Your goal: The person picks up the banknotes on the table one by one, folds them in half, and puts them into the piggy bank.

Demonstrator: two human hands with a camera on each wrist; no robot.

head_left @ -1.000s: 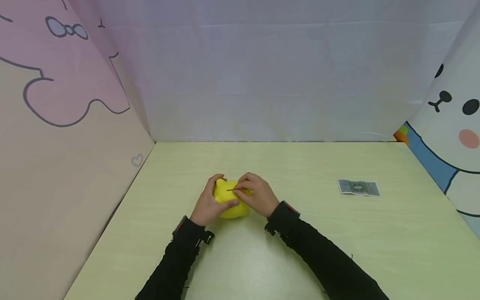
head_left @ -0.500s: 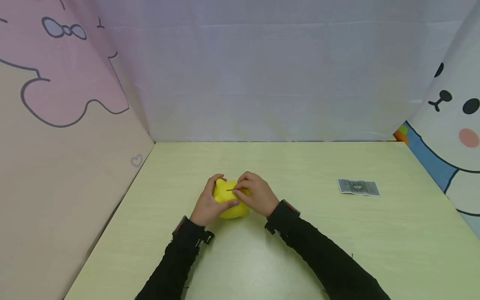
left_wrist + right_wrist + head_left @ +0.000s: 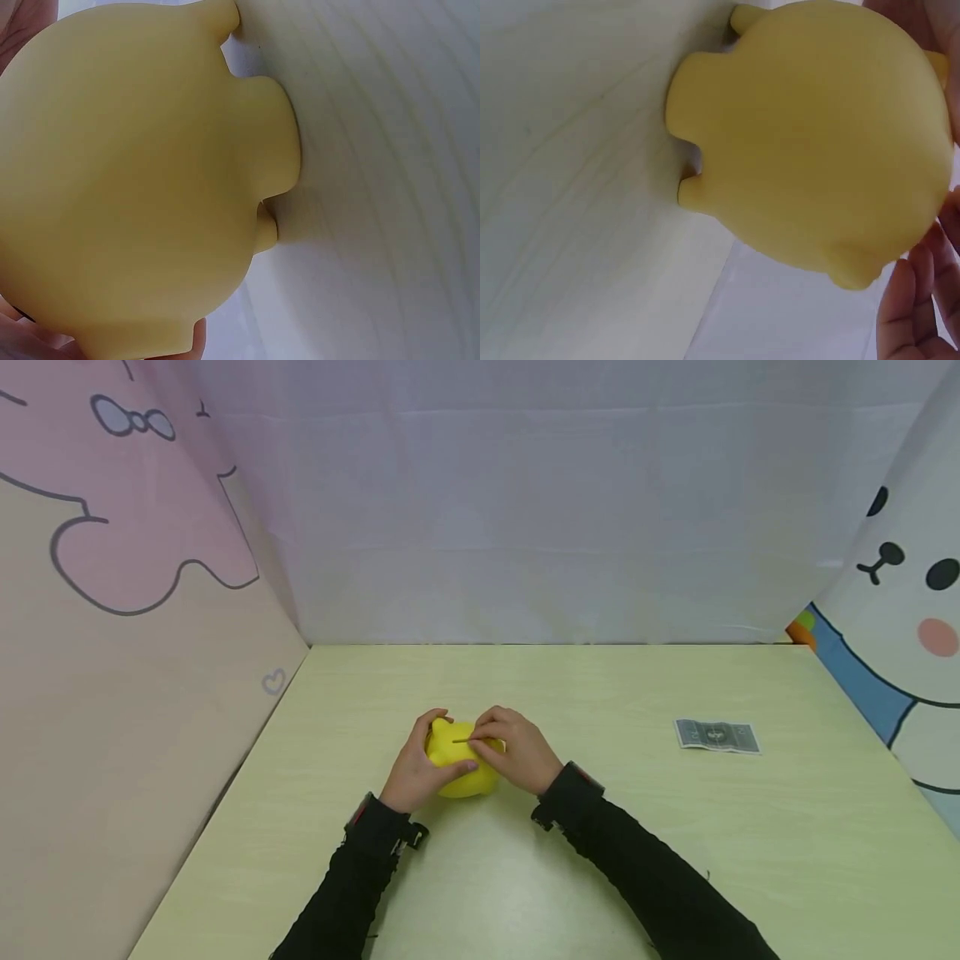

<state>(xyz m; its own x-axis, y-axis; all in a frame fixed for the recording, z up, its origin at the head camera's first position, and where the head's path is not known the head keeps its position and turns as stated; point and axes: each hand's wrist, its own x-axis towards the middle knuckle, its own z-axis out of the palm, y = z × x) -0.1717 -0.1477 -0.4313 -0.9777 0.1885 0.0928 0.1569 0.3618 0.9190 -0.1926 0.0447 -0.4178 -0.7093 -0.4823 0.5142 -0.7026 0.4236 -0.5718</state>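
A yellow piggy bank (image 3: 467, 787) stands on its short feet on the table, with a thin dark slot (image 3: 460, 741) on top. My left hand (image 3: 417, 768) holds its left side, thumb along the near side and fingers round the far side. Over the top, my right hand (image 3: 521, 752) has its thumb and forefinger drawn together right at the slot; I cannot tell whether they pinch something thin. In the left wrist view the rounded body (image 3: 135, 150) fills much of the picture. In the right wrist view, curled fingers (image 3: 900, 304) show beside the body (image 3: 817, 135).
A grey-green banknote (image 3: 717, 736) lies flat on the pale wooden table (image 3: 600, 685), to the right of the hands. A white cloth (image 3: 562, 527) hangs behind the table. Printed cartoon panels (image 3: 150, 652) stand along both sides.
My right hand has shifted very slightly to the right, with its fingertips still at the slot. The left hand, the piggy bank and the banknote stay in place.
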